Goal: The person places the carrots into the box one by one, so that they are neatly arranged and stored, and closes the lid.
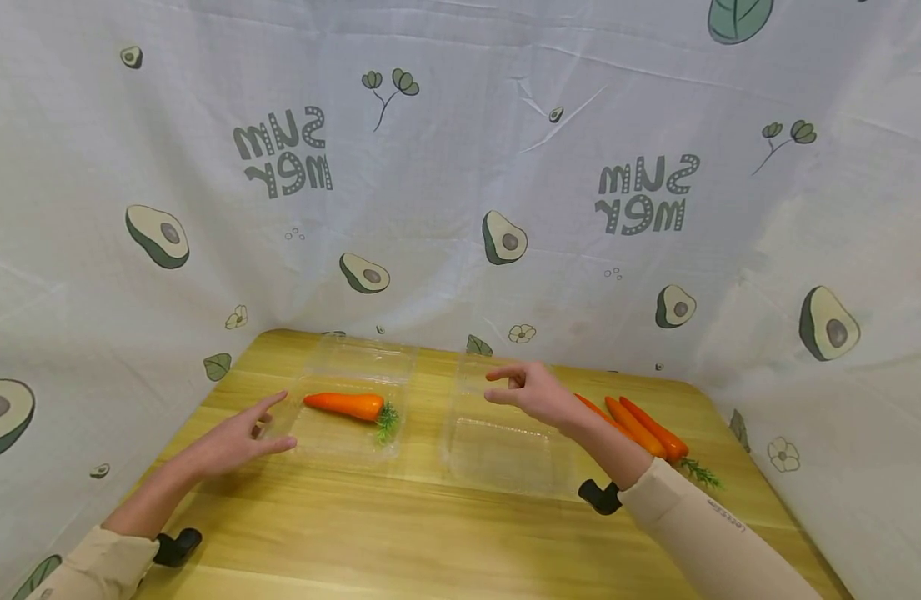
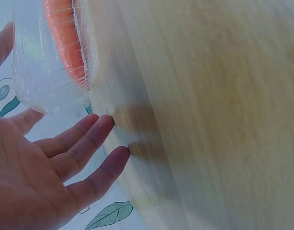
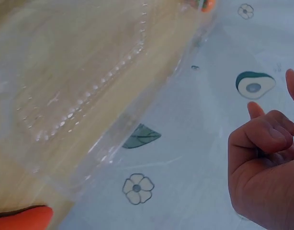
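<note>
In the head view, a clear plastic container (image 1: 332, 450) with its lid folded back lies at the left, holding an orange carrot (image 1: 347, 405) with green leaves. My left hand (image 1: 231, 437) is beside its left edge, thumb and index finger apart. In the left wrist view, those fingers (image 2: 84, 148) are spread, with nothing in them. A second clear container (image 1: 505, 454), with no carrot in it, lies to the right. Above it is my right hand (image 1: 531, 392), thumb and index finger apart, the other fingers loosely bent. It holds nothing.
Several carrots (image 1: 655, 425) lie together on the wooden table (image 1: 340, 533) at the right, partly hidden behind my right forearm. A white cloth (image 1: 445, 183) printed with avocados hangs behind the table and along both sides.
</note>
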Demonstrator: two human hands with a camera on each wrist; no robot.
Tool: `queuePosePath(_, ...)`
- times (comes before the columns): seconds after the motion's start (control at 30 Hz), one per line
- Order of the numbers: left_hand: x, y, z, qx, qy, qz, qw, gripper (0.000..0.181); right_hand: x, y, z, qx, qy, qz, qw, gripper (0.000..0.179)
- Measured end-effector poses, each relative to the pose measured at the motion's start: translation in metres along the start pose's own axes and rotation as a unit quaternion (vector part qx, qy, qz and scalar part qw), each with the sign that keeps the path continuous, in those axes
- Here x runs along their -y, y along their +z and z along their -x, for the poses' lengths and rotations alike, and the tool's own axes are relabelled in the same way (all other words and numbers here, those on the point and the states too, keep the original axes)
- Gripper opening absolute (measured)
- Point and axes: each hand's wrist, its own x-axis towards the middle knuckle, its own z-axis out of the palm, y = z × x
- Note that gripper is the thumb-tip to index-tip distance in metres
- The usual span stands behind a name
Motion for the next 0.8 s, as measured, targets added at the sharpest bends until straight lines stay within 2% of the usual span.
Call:
queuePosePath(0.4, 0.001, -0.001, 0.001, 0.004, 0.002, 0.010, 0.9999, 0.089, -0.034, -0.018, 0.032, -0.057, 0.052, -0.072, 0.9944, 0.050)
queuePosePath(0.63, 0.002, -0.001, 0.000, 0.006, 0.003, 0.011, 0.9999, 0.089, -0.055, -0.026, 0.050, -0.092, 0.074, -0.138, 0.9834, 0.054)
queuePosePath(0.8, 0.002, -0.001, 0.000, 0.007, 0.002, 0.015, 0.9999, 0.090, -0.072, -0.030, 0.061, -0.123, 0.102, -0.159, 0.9743, 0.056)
